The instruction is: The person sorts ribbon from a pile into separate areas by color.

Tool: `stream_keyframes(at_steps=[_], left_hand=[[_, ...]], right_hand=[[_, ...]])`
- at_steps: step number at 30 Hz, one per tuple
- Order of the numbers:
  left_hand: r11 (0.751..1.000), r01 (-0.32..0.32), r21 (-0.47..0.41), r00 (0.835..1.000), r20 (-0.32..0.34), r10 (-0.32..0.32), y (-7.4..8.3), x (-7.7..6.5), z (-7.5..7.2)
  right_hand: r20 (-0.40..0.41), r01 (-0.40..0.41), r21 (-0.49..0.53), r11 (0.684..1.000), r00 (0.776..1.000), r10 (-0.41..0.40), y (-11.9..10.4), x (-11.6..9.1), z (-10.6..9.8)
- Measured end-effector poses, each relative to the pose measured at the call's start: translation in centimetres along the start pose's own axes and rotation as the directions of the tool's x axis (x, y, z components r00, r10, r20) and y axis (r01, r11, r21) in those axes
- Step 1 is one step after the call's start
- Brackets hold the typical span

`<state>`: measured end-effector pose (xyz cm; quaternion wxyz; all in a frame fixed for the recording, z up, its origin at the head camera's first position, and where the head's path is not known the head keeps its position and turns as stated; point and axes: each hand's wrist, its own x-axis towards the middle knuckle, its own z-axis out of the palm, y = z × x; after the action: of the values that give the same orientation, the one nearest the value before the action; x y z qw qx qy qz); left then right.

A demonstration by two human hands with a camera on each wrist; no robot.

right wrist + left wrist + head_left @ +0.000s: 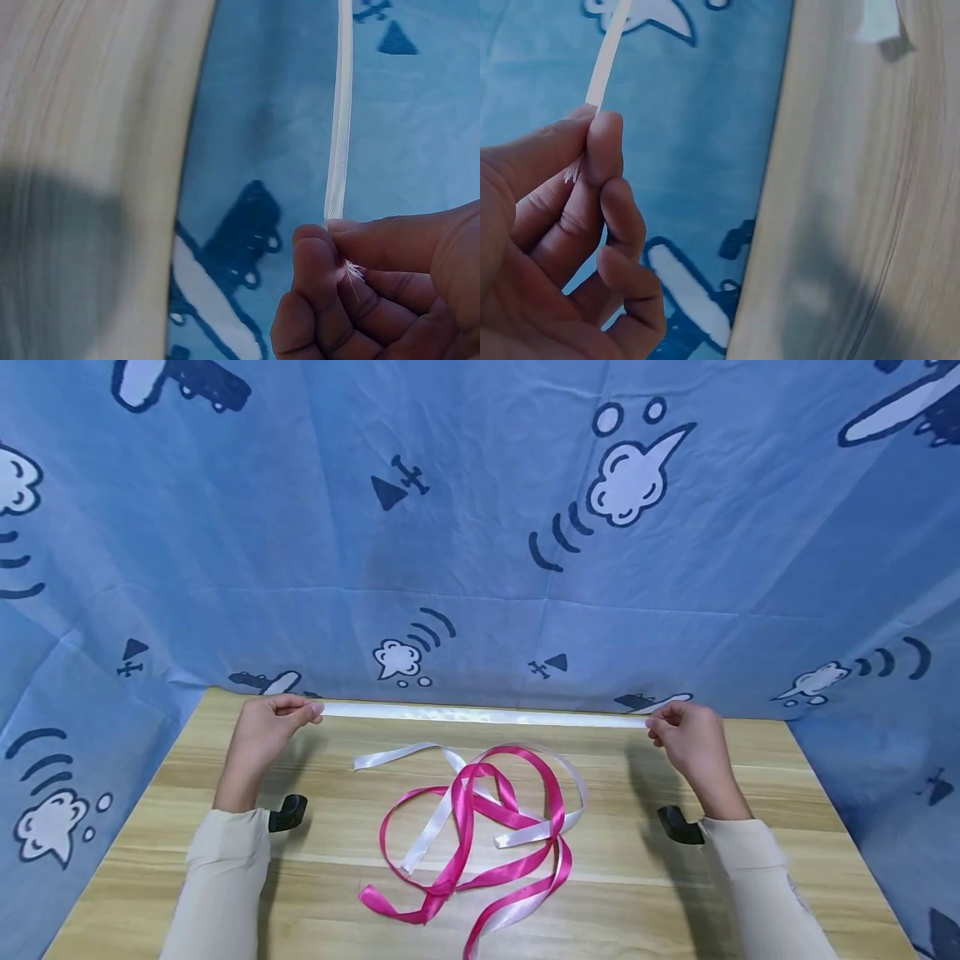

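Blue cartoon-print fabric (480,568) backs a wood-grain table (322,893) as a person's left hand (272,724) and right hand (692,742), both curled, pinch a white satin ribbon (480,716) taut near the far edge; likely light and slippery, best gripped just inside its frayed ends.

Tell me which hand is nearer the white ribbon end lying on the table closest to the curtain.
Left. In the head view, the left hand sits just up and left of the ribbon end; the right hand is far to its right, past the pink ribbon.
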<state>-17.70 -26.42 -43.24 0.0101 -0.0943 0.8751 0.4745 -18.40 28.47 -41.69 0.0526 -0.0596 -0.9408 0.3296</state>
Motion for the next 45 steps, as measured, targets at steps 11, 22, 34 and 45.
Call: stream_keyframes(at_steps=[11,22,34,45], left_hand=[[0.997,0.055,0.054,0.998,-0.035,-0.053,-0.1,2.6,2.5],[0.99,0.069,0.124,0.997,-0.054,-0.063,-0.3,4.2,4.1],[0.978,0.112,0.174,0.993,-0.059,-0.103,-0.6,5.1,5.6],[0.955,0.088,0.282,0.995,-0.062,-0.073,-1.0,5.8,6.1]], right_hand=[[0.035,-0.03,-0.048,0.998,0.999,0.031,1.7,2.6,2.5],[0.065,-0.097,-0.047,0.994,0.993,0.1,2.9,4.4,4.0],[0.075,-0.149,-0.07,0.986,0.985,0.155,3.9,5.3,5.3],[0.023,-0.161,-0.092,0.983,0.986,0.164,4.1,5.8,5.8]])
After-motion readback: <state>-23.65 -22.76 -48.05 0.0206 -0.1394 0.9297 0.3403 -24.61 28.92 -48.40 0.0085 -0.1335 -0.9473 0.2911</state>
